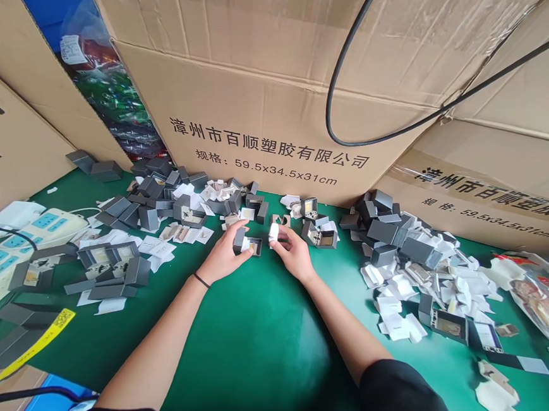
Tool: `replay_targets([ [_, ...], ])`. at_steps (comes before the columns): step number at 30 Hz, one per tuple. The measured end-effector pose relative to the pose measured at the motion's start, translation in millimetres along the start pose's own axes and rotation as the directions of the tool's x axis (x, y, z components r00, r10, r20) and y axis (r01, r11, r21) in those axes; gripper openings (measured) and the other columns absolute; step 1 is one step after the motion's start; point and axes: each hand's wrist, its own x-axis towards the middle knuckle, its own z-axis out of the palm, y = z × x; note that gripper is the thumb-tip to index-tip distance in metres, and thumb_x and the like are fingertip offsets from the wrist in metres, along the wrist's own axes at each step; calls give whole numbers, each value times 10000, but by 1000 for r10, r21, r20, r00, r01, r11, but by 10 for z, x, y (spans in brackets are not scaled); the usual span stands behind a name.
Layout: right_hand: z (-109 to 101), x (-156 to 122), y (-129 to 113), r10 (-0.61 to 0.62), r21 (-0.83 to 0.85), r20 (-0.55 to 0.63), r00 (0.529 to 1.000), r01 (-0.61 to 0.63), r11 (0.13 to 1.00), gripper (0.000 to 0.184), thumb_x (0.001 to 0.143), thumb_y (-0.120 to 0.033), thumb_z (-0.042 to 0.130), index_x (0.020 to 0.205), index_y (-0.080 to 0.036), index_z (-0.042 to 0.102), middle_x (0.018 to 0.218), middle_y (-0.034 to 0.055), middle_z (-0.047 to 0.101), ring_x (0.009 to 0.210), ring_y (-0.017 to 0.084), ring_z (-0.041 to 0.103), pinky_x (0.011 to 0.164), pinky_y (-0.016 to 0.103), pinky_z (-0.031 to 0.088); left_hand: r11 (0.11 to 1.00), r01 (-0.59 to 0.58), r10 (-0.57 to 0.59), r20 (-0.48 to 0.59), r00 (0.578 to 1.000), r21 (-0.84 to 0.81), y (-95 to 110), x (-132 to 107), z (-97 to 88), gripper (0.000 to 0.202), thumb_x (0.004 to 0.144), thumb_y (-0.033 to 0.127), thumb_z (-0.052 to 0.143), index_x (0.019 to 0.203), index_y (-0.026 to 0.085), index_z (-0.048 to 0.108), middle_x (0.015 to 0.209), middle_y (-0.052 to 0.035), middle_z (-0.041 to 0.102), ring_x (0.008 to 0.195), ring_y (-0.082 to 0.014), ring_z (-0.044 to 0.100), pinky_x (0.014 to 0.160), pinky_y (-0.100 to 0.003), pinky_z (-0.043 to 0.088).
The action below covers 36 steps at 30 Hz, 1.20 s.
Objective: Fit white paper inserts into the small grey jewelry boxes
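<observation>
My left hand (226, 250) is closed around a small dark grey box (257, 246), low over the green table. Its lid part stands against my fingers, and a pale insert shows inside. Just to the right, my right hand (293, 252) pinches a small white piece (273, 232) between thumb and fingers; I cannot make out exactly what it is. A gap separates the two hands. Beyond them, an open dark box (256, 208) and a cut-out pale insert (280, 220) lie on the table. More open boxes (320, 236) are right of my right hand.
Piles of dark boxes and white papers lie left (126, 213) and right (400, 237) on the green table (244, 349). Large cartons (273, 104) wall the back. A power strip (29, 243) is at left, a plastic bag (540, 302) at right, and a black cable (333, 90) hangs overhead.
</observation>
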Motion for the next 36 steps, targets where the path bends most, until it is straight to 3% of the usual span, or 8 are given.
replay_targets([
  [4, -8, 29, -13, 38, 156, 12, 999, -39, 987, 519, 717, -440, 683, 1157, -192, 563, 1134, 91, 619, 1029, 208, 599, 847, 359, 548, 993, 48, -33, 142, 989, -108, 9, -13, -150, 660, 742, 300, 624, 1359, 281, 390, 1301, -88, 525, 1202, -297, 482, 992, -419, 392],
  [9, 6, 32, -21, 47, 164, 29, 998, -51, 985, 535, 712, -464, 682, 1154, -184, 573, 1098, 87, 645, 1023, 213, 606, 855, 373, 544, 976, 69, -53, 84, 995, -209, 23, 6, -127, 657, 699, 289, 670, 1324, 276, 468, 1228, -72, 591, 1175, -295, 510, 1016, -404, 373],
  [15, 40, -17, -16, -129, -93, 92, 987, 138, 986, 419, 817, -354, 604, 1201, -193, 559, 1100, 77, 635, 970, 188, 612, 898, 367, 507, 997, 21, -14, 91, 996, -76, 44, 2, -13, 697, 735, 303, 640, 1385, 274, 390, 1249, -60, 587, 1181, -297, 506, 993, -405, 395],
  [19, 42, -28, -28, -265, -319, 153, 952, 302, 899, 408, 840, -314, 583, 1231, -210, 531, 1149, 84, 606, 1051, 208, 571, 921, 375, 481, 999, -8, 12, 90, 996, -39, 30, -1, -4, 715, 736, 309, 644, 1399, 281, 375, 1314, -48, 543, 1216, -303, 475, 1000, -401, 387],
  [23, 39, -19, -12, -335, -420, 235, 913, 406, 812, 420, 861, -330, 557, 1260, -214, 497, 1200, 104, 575, 1109, 226, 533, 947, 394, 466, 999, -12, 16, 80, 997, -45, 22, -2, -10, 718, 725, 341, 662, 1389, 297, 392, 1373, -33, 489, 1238, -308, 454, 1007, -388, 378],
  [27, 25, 2, -6, -350, -504, 301, 887, 460, 731, 434, 872, -344, 538, 1273, -188, 485, 1169, 130, 566, 1077, 247, 532, 920, 410, 483, 995, 31, -23, 93, 995, -93, 29, 6, -18, 714, 696, 350, 689, 1361, 284, 439, 1369, -41, 494, 1248, -319, 444, 1006, -390, 377],
  [36, 22, 46, -28, -304, -553, 388, 870, 483, 679, 472, 888, -349, 502, 1333, -207, 433, 1170, 132, 545, 1088, 261, 536, 931, 433, 486, 965, 68, -45, 93, 995, -253, 43, 26, -38, 697, 642, 301, 732, 1302, 260, 511, 1290, -54, 570, 1235, -305, 471, 1023, -375, 364],
])
